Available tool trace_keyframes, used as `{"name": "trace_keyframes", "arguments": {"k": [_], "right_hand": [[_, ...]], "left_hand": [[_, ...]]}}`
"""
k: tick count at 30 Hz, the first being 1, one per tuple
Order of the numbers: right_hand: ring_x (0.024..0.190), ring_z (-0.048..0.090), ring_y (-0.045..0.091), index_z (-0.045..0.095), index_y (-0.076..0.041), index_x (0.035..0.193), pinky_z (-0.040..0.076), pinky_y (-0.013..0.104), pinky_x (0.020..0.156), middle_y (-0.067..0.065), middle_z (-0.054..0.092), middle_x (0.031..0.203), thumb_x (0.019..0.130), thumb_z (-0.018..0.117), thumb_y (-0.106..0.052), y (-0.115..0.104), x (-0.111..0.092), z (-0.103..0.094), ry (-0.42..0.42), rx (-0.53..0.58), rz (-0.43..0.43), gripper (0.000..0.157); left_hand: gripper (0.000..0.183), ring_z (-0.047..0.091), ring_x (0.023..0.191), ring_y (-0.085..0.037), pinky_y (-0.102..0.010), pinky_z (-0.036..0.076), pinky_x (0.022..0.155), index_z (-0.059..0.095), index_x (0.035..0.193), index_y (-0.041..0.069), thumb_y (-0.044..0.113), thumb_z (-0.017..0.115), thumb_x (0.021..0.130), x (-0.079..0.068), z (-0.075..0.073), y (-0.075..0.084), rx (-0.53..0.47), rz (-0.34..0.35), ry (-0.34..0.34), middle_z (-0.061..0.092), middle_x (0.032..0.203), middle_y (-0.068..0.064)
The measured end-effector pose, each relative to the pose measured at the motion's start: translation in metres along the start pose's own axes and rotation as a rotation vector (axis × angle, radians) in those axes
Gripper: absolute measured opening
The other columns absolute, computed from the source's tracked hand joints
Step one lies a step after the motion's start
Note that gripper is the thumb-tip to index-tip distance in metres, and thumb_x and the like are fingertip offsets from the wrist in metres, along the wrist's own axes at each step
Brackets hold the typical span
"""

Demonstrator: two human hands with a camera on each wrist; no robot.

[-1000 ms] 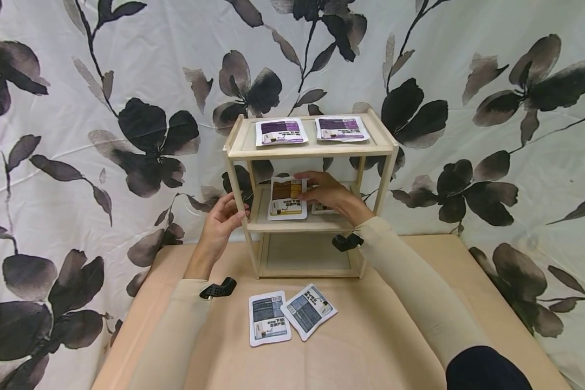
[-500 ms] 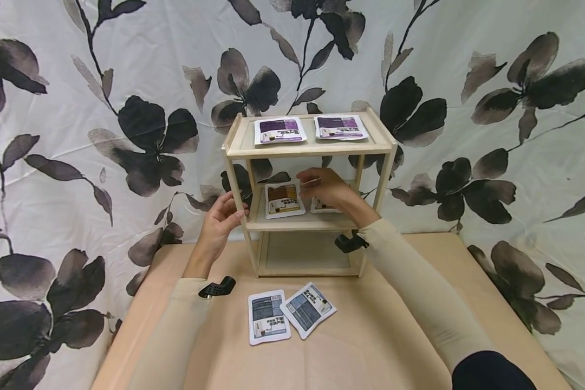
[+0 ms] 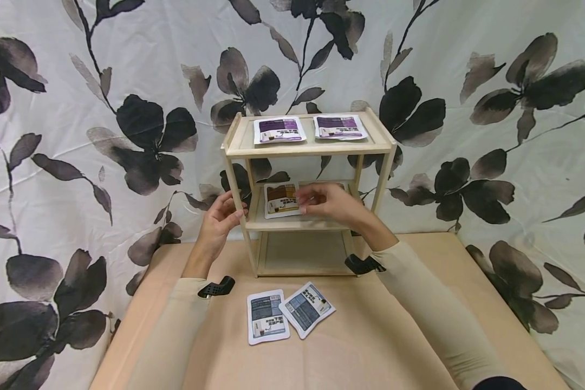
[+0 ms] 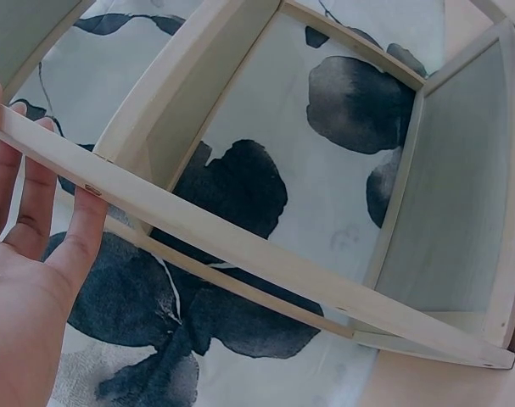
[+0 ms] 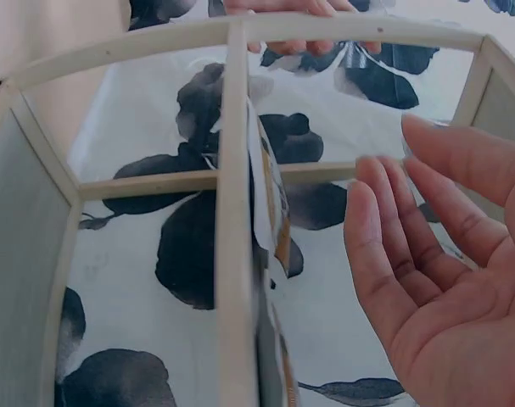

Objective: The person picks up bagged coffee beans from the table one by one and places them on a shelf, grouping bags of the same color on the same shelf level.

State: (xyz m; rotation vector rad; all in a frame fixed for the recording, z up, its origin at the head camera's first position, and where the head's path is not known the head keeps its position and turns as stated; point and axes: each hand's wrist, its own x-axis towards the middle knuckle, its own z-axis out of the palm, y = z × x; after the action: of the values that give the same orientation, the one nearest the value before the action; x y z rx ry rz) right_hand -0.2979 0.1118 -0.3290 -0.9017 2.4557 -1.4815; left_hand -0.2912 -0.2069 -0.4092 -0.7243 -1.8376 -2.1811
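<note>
A pale three-tier wooden shelf rack point(image 3: 302, 255) stands on the table. My left hand point(image 3: 215, 230) holds its front left post point(image 4: 198, 216), fingers behind it and thumb in front. On the middle tier lies a brown-and-yellow pouch point(image 3: 279, 201). My right hand point(image 3: 336, 203) is in front of that tier, just right of this pouch, hiding most of a second pouch behind it. In the right wrist view the fingers of the right hand point(image 5: 452, 254) are loosely bent with nothing between them, apart from the edge-on pouches point(image 5: 272, 203).
Two purple pouches, a left one point(image 3: 280, 130) and a right one point(image 3: 340, 128), lie on the top tier. Two grey-blue pouches, one straight point(image 3: 267, 317) and one slanted point(image 3: 307, 310), lie on the table point(image 3: 370, 336) before the rack. A floral cloth point(image 3: 468, 179) hangs behind.
My right hand has let go of the brown-and-yellow pouch, which now lies on the middle tier. The hand has since drawn slightly lower and nearer. My left hand stays on the post.
</note>
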Motion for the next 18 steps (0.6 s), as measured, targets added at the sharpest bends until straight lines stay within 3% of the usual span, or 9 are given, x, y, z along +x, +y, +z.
{"name": "trace_keyframes", "arguments": {"k": [4,10,18], "right_hand": [[0.098,0.067,0.026,0.062,0.006,0.130,0.056,0.024,0.079,0.025,0.068,0.119,0.092,0.074,-0.006,0.003,-0.011,0.008,-0.064,0.024,-0.049,0.042],[0.103,0.068,0.026,0.061,0.007,0.130,0.058,0.029,0.088,0.018,0.068,0.116,0.092,0.074,-0.005,0.012,-0.023,0.021,-0.167,0.069,-0.096,0.043],[0.108,0.068,0.027,0.064,-0.006,0.131,0.057,0.037,0.094,0.011,0.069,0.118,0.091,0.076,-0.008,0.030,-0.036,0.036,-0.286,0.109,-0.086,0.041]], "left_hand": [[0.055,0.065,0.105,-0.020,-0.032,0.058,0.088,0.038,0.149,-0.006,-0.004,0.060,0.098,0.001,-0.001,-0.002,0.003,0.003,-0.004,0.060,0.117,-0.015],[0.050,0.064,0.107,-0.022,-0.032,0.058,0.090,0.046,0.147,0.002,-0.005,0.058,0.099,0.002,-0.002,-0.003,0.002,0.009,-0.012,0.060,0.117,-0.012],[0.053,0.065,0.105,-0.018,-0.031,0.058,0.088,0.039,0.148,-0.005,-0.006,0.058,0.099,0.002,-0.001,-0.003,-0.004,0.012,-0.012,0.062,0.115,-0.007]]}}
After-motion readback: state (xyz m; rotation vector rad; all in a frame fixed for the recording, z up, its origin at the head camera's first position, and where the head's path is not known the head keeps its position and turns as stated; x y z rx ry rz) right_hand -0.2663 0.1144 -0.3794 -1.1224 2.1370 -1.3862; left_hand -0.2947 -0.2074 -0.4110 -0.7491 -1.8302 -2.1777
